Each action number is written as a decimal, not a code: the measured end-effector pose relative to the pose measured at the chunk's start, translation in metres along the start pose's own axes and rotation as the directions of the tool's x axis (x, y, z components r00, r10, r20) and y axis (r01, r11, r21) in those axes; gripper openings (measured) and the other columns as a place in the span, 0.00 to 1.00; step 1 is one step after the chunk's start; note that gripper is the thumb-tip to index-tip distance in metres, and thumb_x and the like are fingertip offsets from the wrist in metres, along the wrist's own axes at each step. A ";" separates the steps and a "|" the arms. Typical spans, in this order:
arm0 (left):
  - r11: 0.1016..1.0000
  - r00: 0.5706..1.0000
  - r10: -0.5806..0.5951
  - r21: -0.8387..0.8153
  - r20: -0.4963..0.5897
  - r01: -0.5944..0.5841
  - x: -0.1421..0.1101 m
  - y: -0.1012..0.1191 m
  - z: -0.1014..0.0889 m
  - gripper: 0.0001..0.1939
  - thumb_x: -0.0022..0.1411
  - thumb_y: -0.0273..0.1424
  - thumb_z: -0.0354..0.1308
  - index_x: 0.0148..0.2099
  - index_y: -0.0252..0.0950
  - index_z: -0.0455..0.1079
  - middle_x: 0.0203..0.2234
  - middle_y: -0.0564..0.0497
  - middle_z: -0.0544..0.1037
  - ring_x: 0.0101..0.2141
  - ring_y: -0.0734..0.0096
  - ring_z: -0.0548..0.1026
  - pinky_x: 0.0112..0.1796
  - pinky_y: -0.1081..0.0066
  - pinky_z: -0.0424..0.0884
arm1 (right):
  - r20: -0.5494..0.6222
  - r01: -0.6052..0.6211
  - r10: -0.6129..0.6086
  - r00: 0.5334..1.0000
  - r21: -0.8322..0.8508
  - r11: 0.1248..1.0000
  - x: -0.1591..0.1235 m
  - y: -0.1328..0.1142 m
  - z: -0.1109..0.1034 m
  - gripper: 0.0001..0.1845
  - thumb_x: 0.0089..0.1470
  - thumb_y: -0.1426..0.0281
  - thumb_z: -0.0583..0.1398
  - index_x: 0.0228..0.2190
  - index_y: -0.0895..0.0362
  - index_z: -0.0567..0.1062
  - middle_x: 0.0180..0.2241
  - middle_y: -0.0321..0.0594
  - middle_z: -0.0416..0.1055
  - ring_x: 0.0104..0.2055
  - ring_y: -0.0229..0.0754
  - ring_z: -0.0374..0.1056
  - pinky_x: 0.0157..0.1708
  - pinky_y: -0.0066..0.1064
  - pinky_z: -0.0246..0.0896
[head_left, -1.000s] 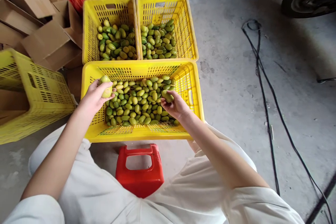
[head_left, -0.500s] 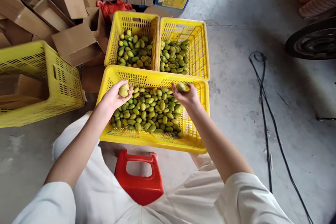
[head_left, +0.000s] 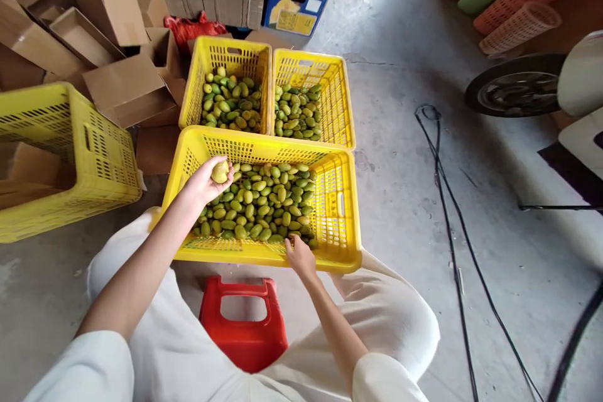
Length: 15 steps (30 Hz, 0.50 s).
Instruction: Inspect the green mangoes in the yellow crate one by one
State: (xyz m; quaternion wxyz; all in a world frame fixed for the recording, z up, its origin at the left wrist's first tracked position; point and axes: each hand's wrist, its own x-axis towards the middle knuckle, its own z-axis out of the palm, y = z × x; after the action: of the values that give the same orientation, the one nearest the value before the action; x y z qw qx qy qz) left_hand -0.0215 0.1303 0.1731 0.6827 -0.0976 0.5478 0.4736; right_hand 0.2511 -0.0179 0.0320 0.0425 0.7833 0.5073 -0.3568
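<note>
In my left hand [head_left: 207, 179] is a rounded yellow-green fruit [head_left: 220, 172], held with the fingers curled round it above the left part of a yellow plastic crate [head_left: 264, 259]. Many small oval green and yellowish fruits [head_left: 264, 201] lie in that crate; their exact kind I cannot make out. My right hand [head_left: 301, 256] reaches over the crate's near rim, thumb and forefinger apart at the closest fruits. No fruit shows in it, though its palm side is partly hidden. The near crate's front rim lies close to my knees.
Two more yellow crates with similar fruits, a left one [head_left: 226, 44] and a right one [head_left: 336, 100], stand behind. Another yellow crate [head_left: 103, 163] and cardboard boxes [head_left: 127, 88] are at left. A red stool [head_left: 242, 339] is below; a black cable [head_left: 447, 226] crosses the floor.
My right hand has come down and nearer to me, from above the crate's right side to its near rim; the fruit it held no longer shows. My left hand keeps its fruit.
</note>
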 end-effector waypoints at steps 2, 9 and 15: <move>0.999 1.000 0.002 0.034 -0.007 -0.002 0.006 -0.005 -0.003 0.09 0.71 0.19 0.67 0.42 0.37 0.72 0.31 0.50 0.80 0.27 0.74 0.79 0.28 0.80 0.74 | -0.024 -0.038 0.037 0.999 -0.025 0.999 -0.008 0.005 0.010 0.17 0.78 0.70 0.59 0.58 0.58 0.86 0.57 0.57 0.88 0.61 0.57 0.85 0.53 0.37 0.74; 0.998 0.996 0.032 0.061 -0.082 -0.027 0.021 0.000 0.023 0.08 0.78 0.22 0.55 0.46 0.39 0.72 0.36 0.48 0.79 0.33 0.68 0.80 0.35 0.74 0.79 | -0.110 -0.047 0.046 0.993 -0.010 0.999 -0.003 0.002 0.017 0.16 0.79 0.73 0.58 0.54 0.57 0.86 0.54 0.52 0.87 0.54 0.50 0.81 0.44 0.32 0.60; 0.943 0.947 0.314 0.091 0.067 -0.320 0.068 0.071 0.092 0.05 0.80 0.34 0.66 0.46 0.43 0.75 0.48 0.49 0.84 0.55 0.54 0.86 0.47 0.64 0.83 | -0.127 -0.078 0.074 0.989 -0.027 0.997 -0.004 0.006 0.020 0.15 0.79 0.73 0.59 0.48 0.58 0.88 0.44 0.48 0.85 0.42 0.46 0.73 0.37 0.34 0.46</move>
State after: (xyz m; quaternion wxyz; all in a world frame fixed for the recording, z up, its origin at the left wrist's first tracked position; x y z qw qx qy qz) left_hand -0.0180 0.2650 0.1786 0.6157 0.0387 0.5616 0.5514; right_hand 0.2449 -0.0325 0.0183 0.0363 0.8223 0.4842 -0.2967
